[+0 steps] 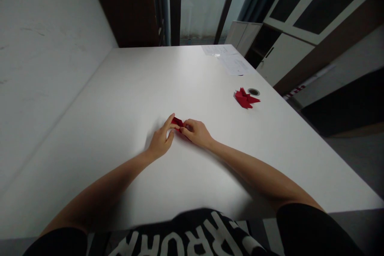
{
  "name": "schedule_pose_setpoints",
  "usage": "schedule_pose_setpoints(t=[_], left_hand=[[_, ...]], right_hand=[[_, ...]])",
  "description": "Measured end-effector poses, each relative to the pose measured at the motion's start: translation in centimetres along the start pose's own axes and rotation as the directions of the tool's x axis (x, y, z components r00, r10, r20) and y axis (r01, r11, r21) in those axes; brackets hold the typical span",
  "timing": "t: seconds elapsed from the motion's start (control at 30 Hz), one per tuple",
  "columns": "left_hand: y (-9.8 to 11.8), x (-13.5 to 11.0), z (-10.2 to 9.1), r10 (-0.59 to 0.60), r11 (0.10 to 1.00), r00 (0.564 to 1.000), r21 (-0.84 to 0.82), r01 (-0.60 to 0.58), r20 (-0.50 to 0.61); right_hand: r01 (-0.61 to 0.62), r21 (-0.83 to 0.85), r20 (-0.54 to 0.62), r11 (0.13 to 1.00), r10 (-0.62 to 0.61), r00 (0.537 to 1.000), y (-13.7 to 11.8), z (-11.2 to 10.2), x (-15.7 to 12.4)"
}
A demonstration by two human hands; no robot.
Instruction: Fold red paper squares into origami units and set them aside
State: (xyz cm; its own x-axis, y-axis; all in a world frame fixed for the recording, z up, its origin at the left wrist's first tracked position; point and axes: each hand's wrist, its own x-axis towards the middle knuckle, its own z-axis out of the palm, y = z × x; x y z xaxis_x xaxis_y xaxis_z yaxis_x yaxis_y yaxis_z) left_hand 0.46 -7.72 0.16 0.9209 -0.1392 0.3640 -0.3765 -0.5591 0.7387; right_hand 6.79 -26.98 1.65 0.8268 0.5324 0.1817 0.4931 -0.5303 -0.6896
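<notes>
A small piece of folded red paper (178,121) lies on the white table, between my two hands and partly covered by them. My left hand (160,141) holds its left side, with the index finger extended along it and the thumb lower down. From the right, my right hand (197,133) pinches the paper's near right part between thumb and curled fingers. The fingertips of both hands almost meet over the paper, so its full shape is hidden. Farther right rests a pointed, folded red paper figure (244,99), apart from both hands.
The white table (135,84) runs along a white wall (45,48) on the left. Printed sheets (234,63) lie at its far right corner. A round cable hole (253,92) sits beside the red figure. White cabinets (285,56) stand beyond the right edge.
</notes>
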Motion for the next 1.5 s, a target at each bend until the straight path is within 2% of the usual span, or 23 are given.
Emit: schedule_pose_setpoints(t=[0.17,0.3,0.63,0.73,0.8,0.83,0.93,1.03,1.3,1.5], left_hand=[[-0.2,-0.2,0.2,0.067,0.993,0.997,0.099,-0.064,-0.030],[-0.2,-0.2,0.1,0.086,0.986,0.995,0.147,-0.078,-0.050],[-0.3,0.1,-0.3,0.149,0.972,0.983,0.201,-0.125,-0.108],[-0.4,0.1,-0.1,0.127,0.988,0.970,0.110,-0.106,-0.207],[-0.5,0.1,0.0,0.068,0.997,0.961,-0.013,-0.074,-0.268],[-0.6,0.1,0.1,0.025,0.995,0.964,-0.084,-0.049,-0.265],[-0.8,0.3,0.4,-0.092,0.967,0.987,-0.248,0.057,-0.132],[-1.1,0.5,0.7,-0.160,0.940,0.987,-0.312,0.141,-0.034],[-2.4,0.6,1.1,-0.259,0.891,0.965,-0.396,0.224,-0.038],[-2.9,0.8,1.4,-0.326,0.795,0.945,-0.542,0.273,-0.001]], right_hand=[[-0.069,0.015,-0.051,0.998,0.070,0.996,-0.2,-0.4,0.0],[-0.062,0.026,-0.091,0.998,0.064,0.994,-0.2,-0.5,0.0],[-0.081,0.111,-0.089,0.991,0.091,0.992,0.1,-0.7,0.1],[-0.075,0.170,-0.057,0.983,0.085,0.995,0.0,-0.5,0.0],[-0.071,0.208,-0.045,0.975,0.082,0.996,-0.1,-0.4,0.1],[-0.069,0.227,-0.040,0.971,0.081,0.996,-0.1,-0.3,0.1],[-0.053,0.292,-0.018,0.955,0.061,0.998,-0.1,-0.2,0.2],[-0.022,0.373,0.042,0.928,0.007,0.999,0.0,-0.2,0.2],[0.065,0.487,0.109,0.871,-0.134,0.985,0.3,-0.2,-0.1],[0.112,0.471,0.105,0.875,-0.181,0.978,0.7,0.2,0.0]])
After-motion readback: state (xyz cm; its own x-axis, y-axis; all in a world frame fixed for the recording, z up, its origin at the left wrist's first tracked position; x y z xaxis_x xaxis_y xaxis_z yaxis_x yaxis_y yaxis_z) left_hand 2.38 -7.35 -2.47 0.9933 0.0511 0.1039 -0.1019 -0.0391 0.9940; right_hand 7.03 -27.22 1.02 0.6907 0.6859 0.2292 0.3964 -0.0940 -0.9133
